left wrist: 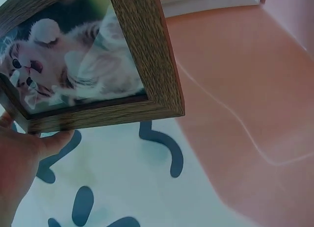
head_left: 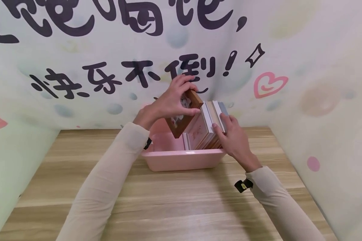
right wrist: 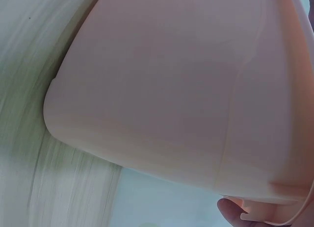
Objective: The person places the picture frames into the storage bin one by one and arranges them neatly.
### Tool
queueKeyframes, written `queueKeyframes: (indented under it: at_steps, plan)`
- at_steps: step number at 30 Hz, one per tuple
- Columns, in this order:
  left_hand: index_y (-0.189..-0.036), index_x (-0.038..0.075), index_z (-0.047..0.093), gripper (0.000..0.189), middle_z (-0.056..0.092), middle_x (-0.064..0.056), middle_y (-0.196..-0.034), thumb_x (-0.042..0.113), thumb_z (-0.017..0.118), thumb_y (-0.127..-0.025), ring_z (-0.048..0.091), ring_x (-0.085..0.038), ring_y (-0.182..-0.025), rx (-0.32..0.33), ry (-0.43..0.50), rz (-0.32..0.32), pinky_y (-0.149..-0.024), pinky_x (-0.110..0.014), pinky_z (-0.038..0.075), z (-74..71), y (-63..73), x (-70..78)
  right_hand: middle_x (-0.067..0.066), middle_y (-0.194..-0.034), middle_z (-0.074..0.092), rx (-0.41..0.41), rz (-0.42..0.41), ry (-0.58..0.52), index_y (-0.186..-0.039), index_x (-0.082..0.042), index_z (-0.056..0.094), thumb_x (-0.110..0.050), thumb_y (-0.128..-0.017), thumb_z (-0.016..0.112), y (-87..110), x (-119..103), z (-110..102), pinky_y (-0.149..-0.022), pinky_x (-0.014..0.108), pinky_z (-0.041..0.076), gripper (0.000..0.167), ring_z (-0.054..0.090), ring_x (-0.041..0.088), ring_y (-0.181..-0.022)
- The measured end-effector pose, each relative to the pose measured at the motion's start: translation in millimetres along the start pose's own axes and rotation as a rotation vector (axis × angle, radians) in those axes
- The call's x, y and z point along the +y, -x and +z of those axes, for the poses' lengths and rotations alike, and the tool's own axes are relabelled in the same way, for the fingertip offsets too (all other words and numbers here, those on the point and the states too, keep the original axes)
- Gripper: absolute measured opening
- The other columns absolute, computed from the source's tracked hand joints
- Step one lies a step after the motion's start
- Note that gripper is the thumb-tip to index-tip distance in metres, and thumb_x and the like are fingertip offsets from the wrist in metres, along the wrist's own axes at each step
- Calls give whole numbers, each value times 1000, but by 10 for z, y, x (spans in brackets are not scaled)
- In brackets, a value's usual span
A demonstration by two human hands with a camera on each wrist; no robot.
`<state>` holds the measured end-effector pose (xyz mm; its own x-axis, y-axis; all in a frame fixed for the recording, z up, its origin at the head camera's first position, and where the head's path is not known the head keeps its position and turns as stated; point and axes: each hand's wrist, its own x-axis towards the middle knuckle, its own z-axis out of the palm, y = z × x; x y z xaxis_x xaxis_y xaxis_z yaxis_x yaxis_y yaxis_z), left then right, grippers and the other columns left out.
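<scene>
My left hand (head_left: 175,97) grips a brown wooden picture frame (head_left: 195,99) by its edges. The frame is tilted over the left part of a pink plastic basin (head_left: 181,161). A photo of a kitten (left wrist: 83,65) shows inside it in the left wrist view. Several thin books (head_left: 209,115) stand close together in the basin's right part, white, tan and blue. My right hand (head_left: 236,139) holds them at their right end, thumb and fingers on their edges. In the right wrist view, a fingertip (right wrist: 228,210) shows beside the basin's rim; most of that hand is outside the picture.
The basin stands on a wood-grain table (head_left: 181,201), close to the back wall (head_left: 108,43). That wall carries large black lettering and coloured spots. Side walls rise at the table's left and right edges.
</scene>
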<state>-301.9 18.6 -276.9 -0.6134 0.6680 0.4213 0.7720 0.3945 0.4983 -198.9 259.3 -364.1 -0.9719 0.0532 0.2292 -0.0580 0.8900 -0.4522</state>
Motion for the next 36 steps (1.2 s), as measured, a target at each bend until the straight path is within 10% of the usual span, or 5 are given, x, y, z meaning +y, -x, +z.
queueKeyframes:
  at_steps: [36]
  plan:
    - [-122, 12, 64, 57, 44, -7, -136, 44, 81, -78, 37, -22, -121, -483, -87, -62, -100, -34, 43, 525, 35, -265, 25, -148, 39, 24, -5, -5, -152, -16, 38, -55, -99, 40, -29, 13, 23, -89, 61, 49, 66, 54, 43, -109]
